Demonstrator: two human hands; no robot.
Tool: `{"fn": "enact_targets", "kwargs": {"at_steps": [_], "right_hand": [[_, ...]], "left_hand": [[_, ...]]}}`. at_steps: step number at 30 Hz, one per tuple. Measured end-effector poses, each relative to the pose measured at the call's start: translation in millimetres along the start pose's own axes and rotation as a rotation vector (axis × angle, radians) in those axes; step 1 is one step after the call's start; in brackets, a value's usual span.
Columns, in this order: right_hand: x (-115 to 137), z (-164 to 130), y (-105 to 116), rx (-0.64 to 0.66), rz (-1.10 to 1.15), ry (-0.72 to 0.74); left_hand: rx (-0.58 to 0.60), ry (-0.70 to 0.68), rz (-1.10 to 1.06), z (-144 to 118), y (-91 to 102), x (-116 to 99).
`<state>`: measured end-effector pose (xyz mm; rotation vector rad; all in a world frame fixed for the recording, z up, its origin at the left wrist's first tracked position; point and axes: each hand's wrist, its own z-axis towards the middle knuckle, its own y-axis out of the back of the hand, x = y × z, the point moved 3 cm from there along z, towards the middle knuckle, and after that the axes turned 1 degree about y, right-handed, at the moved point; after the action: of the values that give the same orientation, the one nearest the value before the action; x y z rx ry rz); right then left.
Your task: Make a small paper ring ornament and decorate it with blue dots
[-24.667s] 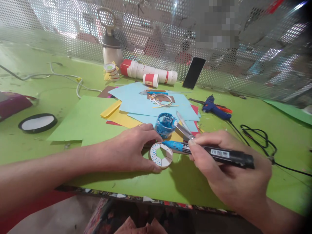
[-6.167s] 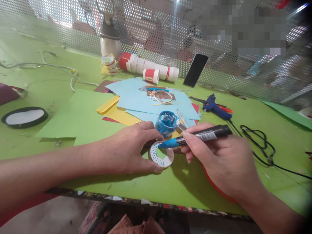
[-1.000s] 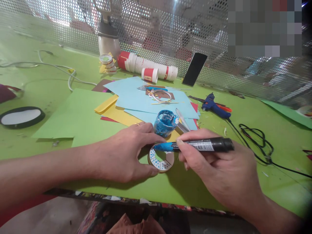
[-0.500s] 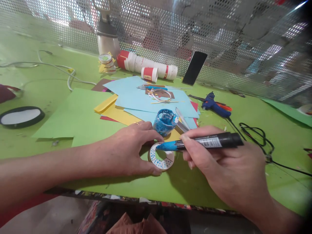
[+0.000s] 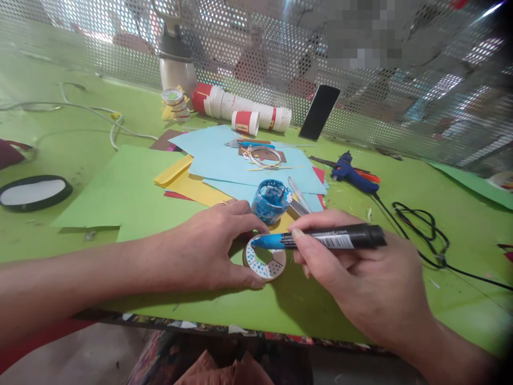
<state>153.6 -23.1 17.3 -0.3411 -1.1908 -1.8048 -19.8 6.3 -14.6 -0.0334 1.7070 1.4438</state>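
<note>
My left hand (image 5: 208, 248) lies on the green table and pinches a small white paper ring (image 5: 265, 266) between thumb and forefinger; the ring is split into segments and carries blue dots. My right hand (image 5: 360, 278) grips a black marker with a blue tip (image 5: 320, 239), held nearly level, its tip over the ring's upper left rim. A small blue paint-smeared jar (image 5: 272, 200) stands just behind the ring.
Sheets of green (image 5: 120, 192), yellow and light blue paper (image 5: 240, 166) overlap behind my hands. A blue glue gun (image 5: 355, 174) with a black cable (image 5: 425, 230) lies right. Stacked paper cups (image 5: 240, 112), a phone (image 5: 319, 112), a black-rimmed disc (image 5: 34, 191) and a perforated metal screen (image 5: 385, 85) lie around.
The marker has dropped slightly and shifted left, its tip now at the ring's upper left rim. My left hand keeps its hold on the ring.
</note>
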Motion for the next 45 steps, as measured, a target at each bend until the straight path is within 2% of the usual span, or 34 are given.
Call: {"fn": "enact_targets", "kwargs": {"at_steps": [12,22,28,35,42,45], "right_hand": [[0.1,-0.7,-0.2,0.019,-0.032,-0.009],[7.7,-0.2,4.0,0.111,-0.179,0.101],[1.6,2.0,1.5,0.140,-0.096,0.009],[0.1,1.2,1.8,0.083,-0.070,0.005],[-0.7,1.4,0.6,0.091,-0.025,-0.014],[-1.2,0.8,4.5,-0.025,0.053,-0.069]], "left_hand": [[-0.013,-0.018,0.011,0.1,0.9,-2.1],[-0.013,-0.028,0.009,0.6,-0.6,-0.6],[0.004,-0.010,0.011,-0.4,-0.6,0.1],[0.007,-0.012,0.013,-0.1,-0.3,-0.4],[0.004,-0.025,0.011,0.5,-0.7,-0.7],[0.009,-0.028,0.036,0.8,-0.1,-1.8]]}}
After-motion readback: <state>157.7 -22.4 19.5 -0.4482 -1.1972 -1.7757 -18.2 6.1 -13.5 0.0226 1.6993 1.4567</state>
